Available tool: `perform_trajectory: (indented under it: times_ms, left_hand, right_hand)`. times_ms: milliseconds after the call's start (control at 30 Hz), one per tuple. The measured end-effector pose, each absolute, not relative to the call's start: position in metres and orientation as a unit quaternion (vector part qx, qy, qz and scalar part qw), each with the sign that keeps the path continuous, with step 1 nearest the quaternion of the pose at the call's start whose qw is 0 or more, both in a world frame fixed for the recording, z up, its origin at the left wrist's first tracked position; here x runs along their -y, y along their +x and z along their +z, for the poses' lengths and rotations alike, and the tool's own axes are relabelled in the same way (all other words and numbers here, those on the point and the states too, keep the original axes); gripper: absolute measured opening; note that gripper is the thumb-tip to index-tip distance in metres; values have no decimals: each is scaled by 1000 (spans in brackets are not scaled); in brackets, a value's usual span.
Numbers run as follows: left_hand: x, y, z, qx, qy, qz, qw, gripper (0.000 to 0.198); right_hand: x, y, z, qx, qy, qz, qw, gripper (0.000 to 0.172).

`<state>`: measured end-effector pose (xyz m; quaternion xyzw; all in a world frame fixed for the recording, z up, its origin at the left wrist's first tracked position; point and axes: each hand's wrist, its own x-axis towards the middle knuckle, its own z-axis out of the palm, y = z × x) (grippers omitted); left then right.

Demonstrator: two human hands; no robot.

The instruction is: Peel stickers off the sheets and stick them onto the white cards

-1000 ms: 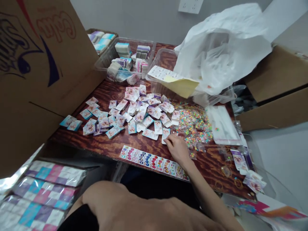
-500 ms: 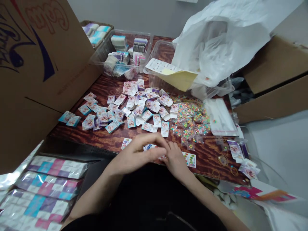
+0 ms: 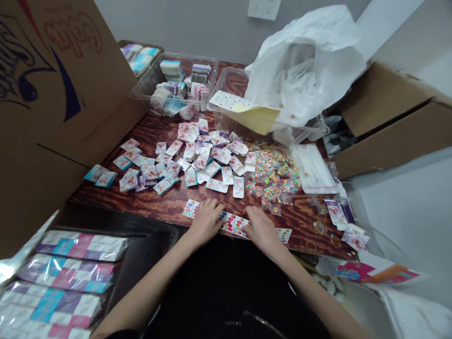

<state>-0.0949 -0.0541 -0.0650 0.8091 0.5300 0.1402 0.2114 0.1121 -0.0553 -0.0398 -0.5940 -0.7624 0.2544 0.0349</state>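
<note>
At the near edge of the table [image 3: 158,200], a sticker strip [image 3: 235,225] lies between the left hand [image 3: 207,221] and right hand [image 3: 262,230], the fingers [image 3: 216,209] curled onto its ends, any grip indeterminable, while many loose cards [image 3: 212,162] are left spread beyond.

The long nail-sticker strip [image 3: 235,225], now separate pieces along the table edge [image 3: 155,203]

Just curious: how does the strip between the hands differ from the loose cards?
The strip is long, with colourful oval designs; the cards are small, with hand pictures. The strip lies between the left hand and right hand; the cards overlap in a heap. Both are flat and printed.
</note>
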Motion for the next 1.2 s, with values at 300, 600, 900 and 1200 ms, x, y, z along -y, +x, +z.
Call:
perform_trajectory:
  times_ms: [300,600,900,1200]
  left_hand:
    - [80,-71,-27,-579,734,347,76,56]
    - [72,-63,-6,-566,751,341,19,59]
    - [55,-51,4,-574,727,369,81,73]
    - [33,-51,12,-574,654,430,243,62]
  right_hand:
    - [23,128,-12,627,-488,544,268,7]
    - [1,121,5,540,-461,606,359,20]
    - [-13,114,28,520,-406,650,377,22]
    - [-38,96,50,525,-352,696,340,19]
